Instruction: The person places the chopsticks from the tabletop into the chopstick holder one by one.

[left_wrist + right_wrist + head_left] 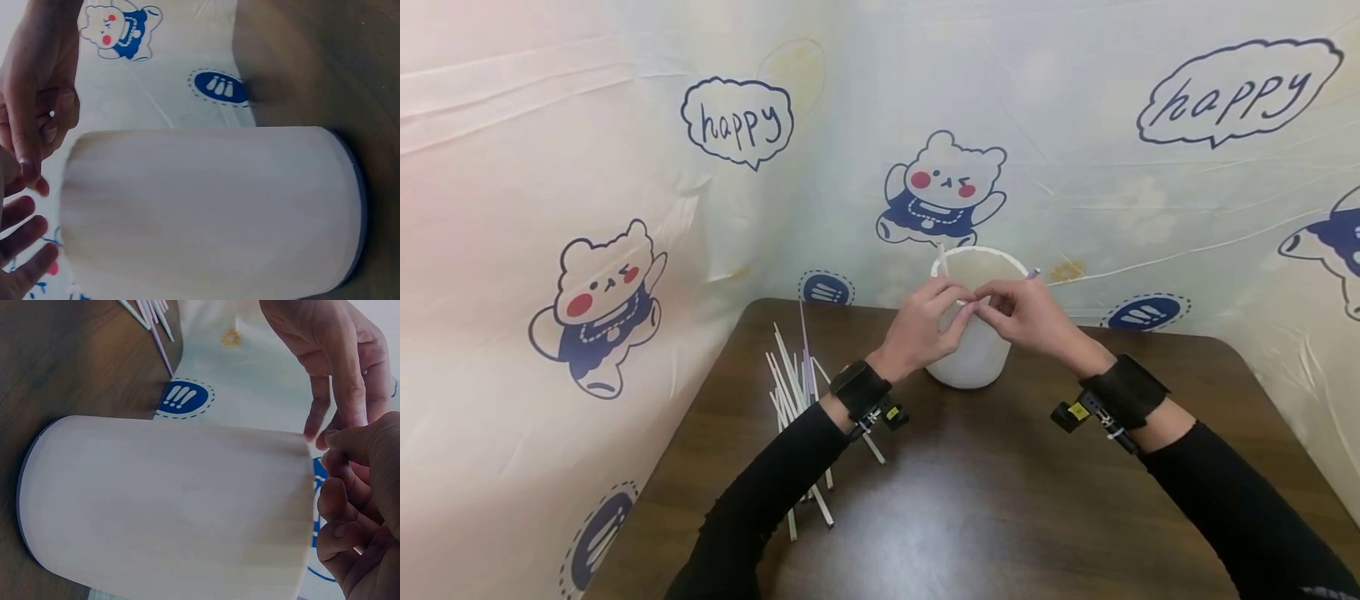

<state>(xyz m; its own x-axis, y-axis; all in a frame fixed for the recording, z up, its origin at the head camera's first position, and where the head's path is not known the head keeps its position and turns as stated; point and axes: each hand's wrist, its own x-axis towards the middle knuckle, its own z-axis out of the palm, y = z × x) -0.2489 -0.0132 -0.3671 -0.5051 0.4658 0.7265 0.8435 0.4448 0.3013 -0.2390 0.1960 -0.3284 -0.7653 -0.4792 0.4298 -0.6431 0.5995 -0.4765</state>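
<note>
My left hand (927, 325) and right hand (1026, 312) meet fingertip to fingertip at the near rim of a white bucket (973, 358). Left thumb and forefinger pinch a small white bit, mostly covered by the fingers. Right thumb and forefinger pinch at the same spot, the other fingers curled. A purple stick end (1033, 272) pokes out above the right hand, and a pale spot shows between its curled fingers in both wrist views. Behind the left knuckles, a white stick (942, 260) rises at the rim. How these pieces join inside the fingers I cannot tell.
Several thin white sticks (782, 379) lie in a loose pile on the brown table (1000, 508), left of the bucket and partly under the left forearm. A purple stick (807, 367) is among them. A printed curtain (835, 192) hangs behind the table's far edge.
</note>
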